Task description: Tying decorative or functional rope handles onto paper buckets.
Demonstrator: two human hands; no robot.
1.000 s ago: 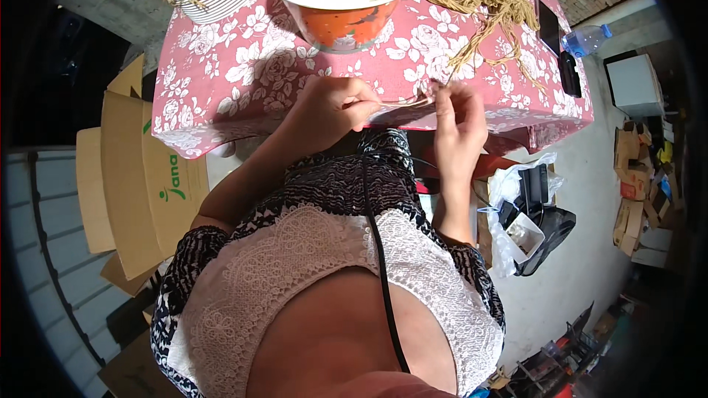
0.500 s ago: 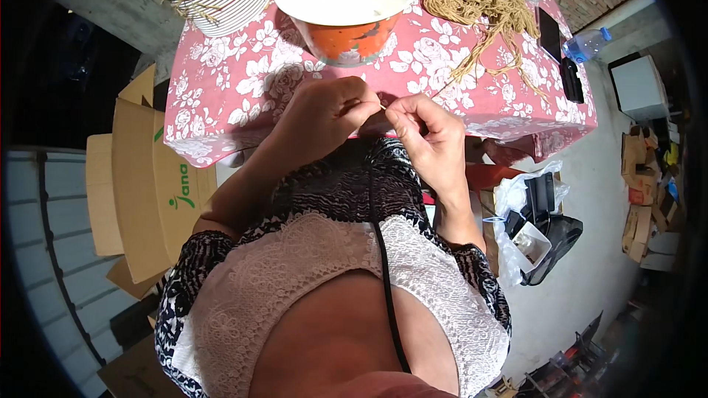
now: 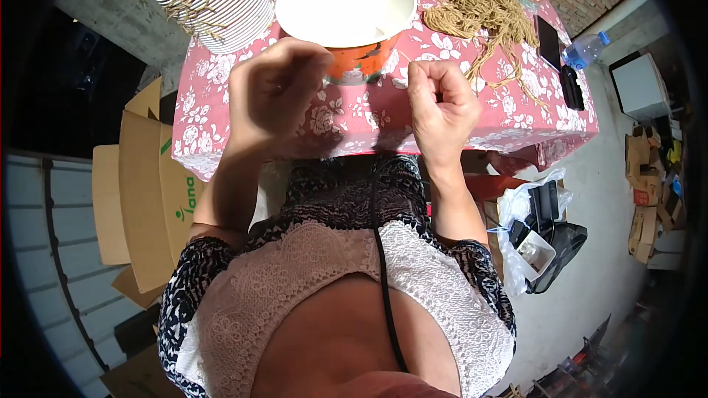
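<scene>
Above the near half of the table my left hand (image 3: pixel 276 92) is raised with its fingers curled together, shaded and slightly blurred. My right hand (image 3: pixel 445 99) is level with it, some way to the right, thumb and forefinger pinched together. Anything in either hand is too small or hidden to make out. Just beyond my hands stands an orange paper bucket (image 3: pixel 358 63) with a white inside. A loose heap of tan twine (image 3: pixel 479 4) lies to its right, with strands trailing toward my right hand.
At the left stands a stack of nested buckets (image 3: pixel 228 11), with short twine pieces (image 3: pixel 195 15) hanging on it. A phone (image 3: pixel 547 38), a black object (image 3: pixel 571 88) and a plastic bottle (image 3: pixel 586 50) are at the right edge of the flowered tablecloth (image 3: pixel 206 129). A cardboard box (image 3: pixel 151 191) stands left.
My hands, pinched together over a thin strand before, have moved apart: the left one up and to the left, the right one a little up and to the right. The view has shifted slightly.
</scene>
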